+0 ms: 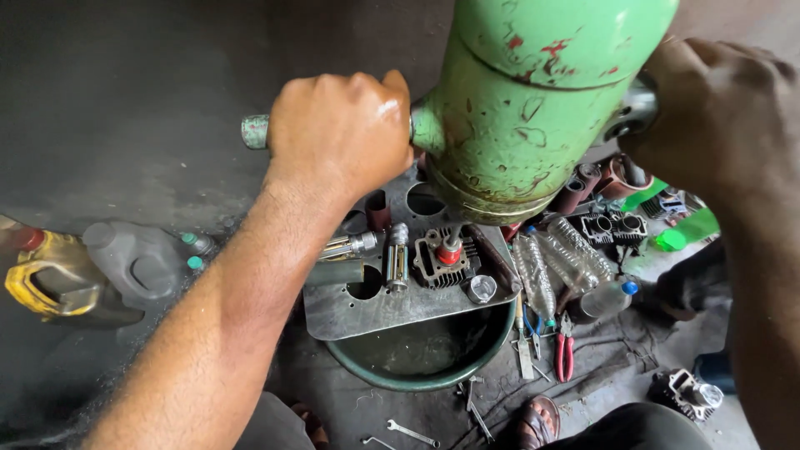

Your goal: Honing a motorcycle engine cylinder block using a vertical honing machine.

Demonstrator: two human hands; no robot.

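Your left hand [340,133] sits upper centre of the frame, fingers wrapped tight round a green-tipped handle bar [255,131] that sticks out left from the big green machine head [533,92]. Your right hand [717,108] is at the upper right, fingers curled over a metal knob [632,112] on the machine's right side — clamped on it, as far as the view shows.

The green head fills the top centre, paint chipped w/ red-brown spots, and hangs over a grey metal plate [350,312] w/ round holes cut in it. On the plate, directly under the head: a finned engine cylinder part [433,262] w/ a red-capped piece [450,252] standing in it. Just left of it a shiny metal cylinder [397,258] stands upright; another chrome piece [350,246] lies near your left forearm.

The plate rests across a green basin [421,358], lower centre. Right of the plate — clear plastic bottles [550,267] lying on the floor, red-handled pliers [564,350] below them, more engine parts [615,227] further right. At the left edge, a grey jerrycan [133,262] beside a yellow container [46,279]. A spanner [412,433] lies at the bottom centre.
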